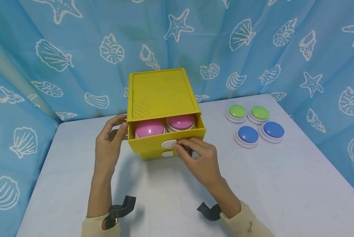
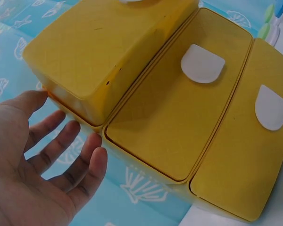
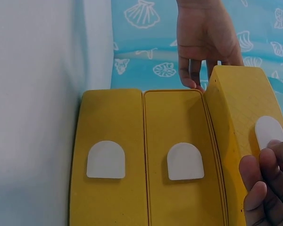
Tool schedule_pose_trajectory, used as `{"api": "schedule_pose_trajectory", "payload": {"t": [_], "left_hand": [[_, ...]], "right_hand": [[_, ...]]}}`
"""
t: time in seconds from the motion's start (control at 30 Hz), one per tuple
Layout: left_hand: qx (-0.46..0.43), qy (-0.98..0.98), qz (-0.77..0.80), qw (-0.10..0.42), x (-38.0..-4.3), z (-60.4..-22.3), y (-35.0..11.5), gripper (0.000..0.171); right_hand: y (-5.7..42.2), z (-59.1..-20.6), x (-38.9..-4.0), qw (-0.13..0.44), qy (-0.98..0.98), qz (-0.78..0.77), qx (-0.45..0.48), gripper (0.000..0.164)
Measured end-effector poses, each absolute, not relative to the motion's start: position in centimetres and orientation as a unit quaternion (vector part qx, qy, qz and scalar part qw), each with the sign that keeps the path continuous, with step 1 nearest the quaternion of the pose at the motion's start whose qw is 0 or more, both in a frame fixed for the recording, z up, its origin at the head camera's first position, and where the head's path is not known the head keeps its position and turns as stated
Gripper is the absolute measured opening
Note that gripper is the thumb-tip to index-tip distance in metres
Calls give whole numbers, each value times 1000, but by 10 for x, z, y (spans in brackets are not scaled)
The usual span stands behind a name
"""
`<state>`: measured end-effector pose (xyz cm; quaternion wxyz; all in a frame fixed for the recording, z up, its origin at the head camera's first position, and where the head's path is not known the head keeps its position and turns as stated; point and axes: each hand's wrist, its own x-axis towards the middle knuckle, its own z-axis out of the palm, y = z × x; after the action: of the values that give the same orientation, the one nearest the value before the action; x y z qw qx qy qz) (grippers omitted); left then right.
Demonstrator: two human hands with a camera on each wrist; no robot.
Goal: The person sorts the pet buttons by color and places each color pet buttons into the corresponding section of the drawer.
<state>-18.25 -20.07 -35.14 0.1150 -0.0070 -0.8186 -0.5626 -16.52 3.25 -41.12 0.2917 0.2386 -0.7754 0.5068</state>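
A yellow drawer cabinet [image 1: 162, 93] stands on the table with its top drawer [image 1: 145, 144] pulled partly out. Inside that drawer sit two pink domed push buttons [image 1: 150, 128] with white rims. My right hand [image 1: 199, 159] pinches the white tab handle [image 1: 168, 144] of this drawer between thumb and fingers. At the cabinet's left side, my left hand [image 1: 109, 141] touches the edge near the drawer opening, fingers spread and loosely bent. In the left wrist view, the middle drawer [image 2: 155, 127] and bottom drawer [image 2: 231, 155] are closed, each with a white tab.
Two green push buttons [image 1: 237, 112] and two blue push buttons [image 1: 248, 134] with white bases stand on the white table [image 1: 76, 158] to the right. A blue curtain [image 1: 85, 59] with white shells hangs behind and beside the table.
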Motion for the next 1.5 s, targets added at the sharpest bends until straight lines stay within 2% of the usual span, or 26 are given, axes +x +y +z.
{"api": "schedule_pose_trajectory", "payload": {"t": [0.53, 0.87, 1.3, 1.5], "left_hand": [[-4, -813, -573, 106, -184, -352, -201, 38], [-9, -812, -572, 116, -199, -375, -213, 37], [-5, -813, -571, 114, -185, -354, -198, 38], [-7, -813, -571, 116, -186, -354, -200, 35]], "right_hand": [[30, -412, -190, 305, -768, 508, 244, 15], [27, -414, -202, 315, -762, 510, 245, 12], [29, -416, -216, 322, -758, 513, 243, 11], [32, -440, -208, 278, -798, 489, 216, 11]]}}
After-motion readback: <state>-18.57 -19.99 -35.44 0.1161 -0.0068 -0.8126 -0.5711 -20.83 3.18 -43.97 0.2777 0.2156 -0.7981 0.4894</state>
